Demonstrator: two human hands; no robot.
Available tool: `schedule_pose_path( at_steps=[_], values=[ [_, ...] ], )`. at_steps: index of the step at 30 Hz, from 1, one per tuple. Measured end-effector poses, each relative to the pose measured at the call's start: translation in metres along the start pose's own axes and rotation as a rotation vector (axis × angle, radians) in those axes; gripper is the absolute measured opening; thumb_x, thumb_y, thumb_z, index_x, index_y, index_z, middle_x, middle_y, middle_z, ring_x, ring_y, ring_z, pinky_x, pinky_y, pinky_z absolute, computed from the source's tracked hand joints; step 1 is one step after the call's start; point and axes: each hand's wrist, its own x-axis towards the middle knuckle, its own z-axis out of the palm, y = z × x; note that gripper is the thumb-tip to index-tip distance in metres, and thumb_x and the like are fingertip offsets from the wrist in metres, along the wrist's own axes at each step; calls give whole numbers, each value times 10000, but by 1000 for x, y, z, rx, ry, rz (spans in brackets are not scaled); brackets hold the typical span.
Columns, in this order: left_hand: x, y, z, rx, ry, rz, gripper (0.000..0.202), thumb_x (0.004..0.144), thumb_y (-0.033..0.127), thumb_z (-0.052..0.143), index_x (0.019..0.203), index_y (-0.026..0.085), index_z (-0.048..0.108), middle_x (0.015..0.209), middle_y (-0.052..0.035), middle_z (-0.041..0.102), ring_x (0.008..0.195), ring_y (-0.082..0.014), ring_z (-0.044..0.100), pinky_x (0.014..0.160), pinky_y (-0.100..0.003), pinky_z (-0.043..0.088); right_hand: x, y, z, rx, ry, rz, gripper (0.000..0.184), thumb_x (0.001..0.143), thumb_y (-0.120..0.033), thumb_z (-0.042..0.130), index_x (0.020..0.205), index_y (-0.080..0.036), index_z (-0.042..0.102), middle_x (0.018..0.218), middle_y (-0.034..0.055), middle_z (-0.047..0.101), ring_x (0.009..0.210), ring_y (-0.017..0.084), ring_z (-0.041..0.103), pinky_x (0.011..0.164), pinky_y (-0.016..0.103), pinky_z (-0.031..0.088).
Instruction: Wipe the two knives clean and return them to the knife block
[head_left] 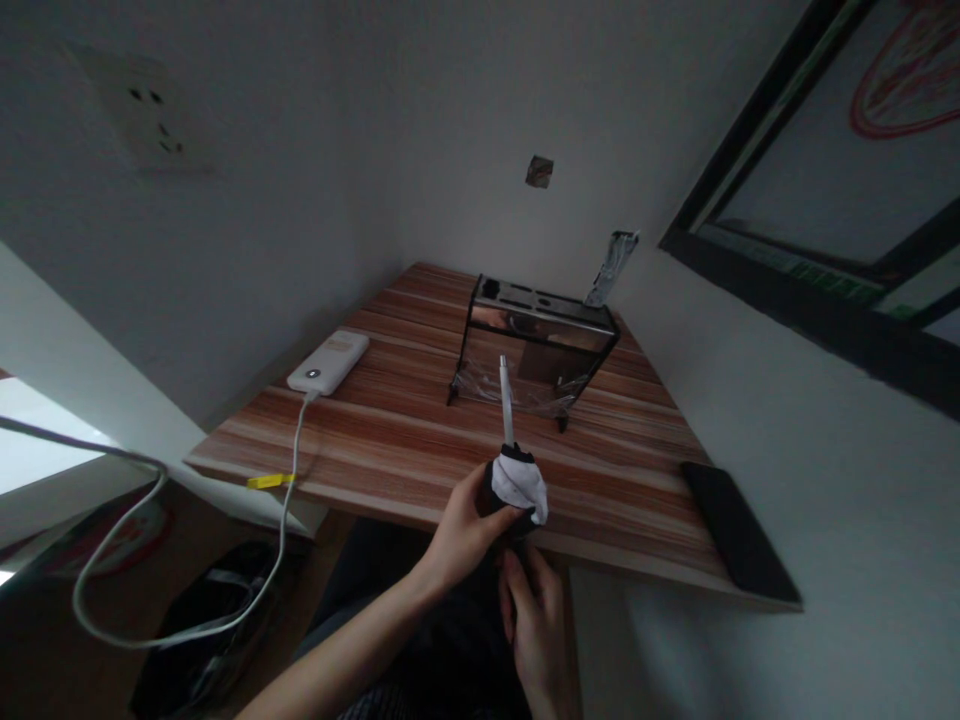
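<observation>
Wood-grain bench filling corner between grey walls. Black-and-white bundle sitting in left hand at bench's near edge, pale rod rising from top. Left hand holding bundle, thumb lying across front. Right hand curling just below, fingers bunching; cannot tell whether gripping anything. Rack standing beyond rod. Power bank lying left, cable trailing over edge, yellow tag beside it. Black slab lying along right edge.
</observation>
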Motion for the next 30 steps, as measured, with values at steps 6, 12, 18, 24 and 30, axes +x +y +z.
schedule_pose_path(
  at_steps=[6, 12, 18, 24, 30],
  values=[
    [7, 9, -3, -7, 96, -23, 389, 645, 253, 725, 1008, 139, 643, 1022, -96, 720, 988, -249, 649, 877, -334, 495, -1, -7, 0, 10, -79, 63, 485, 755, -649, 585, 690, -168, 559, 438, -94, 330, 355, 46, 244, 318, 155, 162],
    [23, 21, -13, -27, 216, -11, 385, 606, 270, 736, 954, 128, 655, 974, -89, 730, 942, -241, 660, 834, -324, 500, -4, 2, 0, 21, -115, 74, 503, 756, -656, 580, 744, -153, 596, 438, -101, 323, 350, 40, 223, 312, 152, 161],
    [41, 30, -25, -58, 247, 106, 407, 631, 293, 749, 991, 123, 665, 1017, -94, 722, 990, -237, 648, 877, -321, 476, -10, 4, -1, 36, -148, 70, 491, 762, -653, 585, 729, -162, 587, 424, -98, 327, 351, 42, 238, 323, 156, 175],
    [61, 39, -38, -118, 290, 238, 403, 623, 327, 767, 967, 131, 689, 975, -82, 727, 954, -225, 651, 849, -310, 482, -14, 15, -2, 35, -146, 98, 515, 721, -678, 610, 721, -163, 598, 433, -94, 329, 353, 43, 240, 315, 155, 188],
    [75, 47, -46, -156, 330, 300, 355, 626, 332, 768, 913, 132, 707, 905, -63, 726, 881, -190, 651, 800, -269, 476, -21, 37, 1, 42, -27, 80, 539, 696, -705, 609, 741, -169, 627, 419, -107, 276, 332, 44, 218, 295, 160, 199]
  ],
)
